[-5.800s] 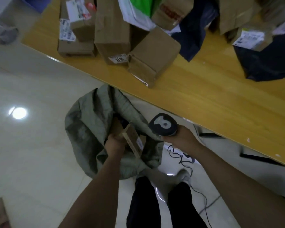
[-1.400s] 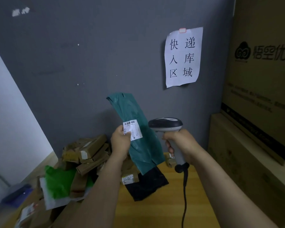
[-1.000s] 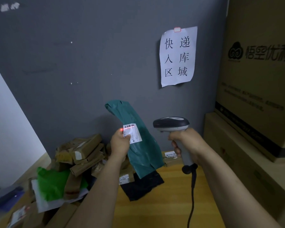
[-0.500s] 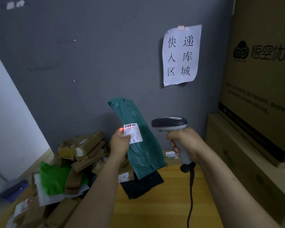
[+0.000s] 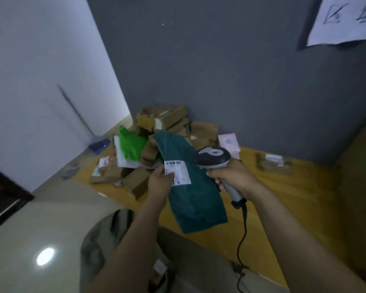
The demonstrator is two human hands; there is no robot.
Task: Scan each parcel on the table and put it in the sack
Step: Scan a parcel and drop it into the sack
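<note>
The left hand (image 5: 160, 182) pinches the teal bag (image 5: 194, 199) at the edge of its label (image 5: 178, 172), thumb on the white paper. This keeps the barcode turned up and readable while the rest of the bag hangs slack below the pinch, clear of the table (image 5: 294, 197). Just right of that pinch, the right hand (image 5: 235, 176) is clenched round the handle of the scanner (image 5: 211, 158), whose head sits close beside the label. No red line shows on the barcode, so I cannot tell whether a read is under way. The cable (image 5: 242, 231) trails down from the handle, below the right wrist. Under the left forearm lies the grey-green sack (image 5: 101, 246), which seems to be kept there so that a scanned bag needs only a short drop. Beyond both hands a pile of parcels (image 5: 163, 121) leans against the wall, with a green bag (image 5: 131, 144) on its left side. Right of the scanner a small parcel (image 5: 273, 163) lies alone. With this much left on the table, the task looks far from done.
</note>
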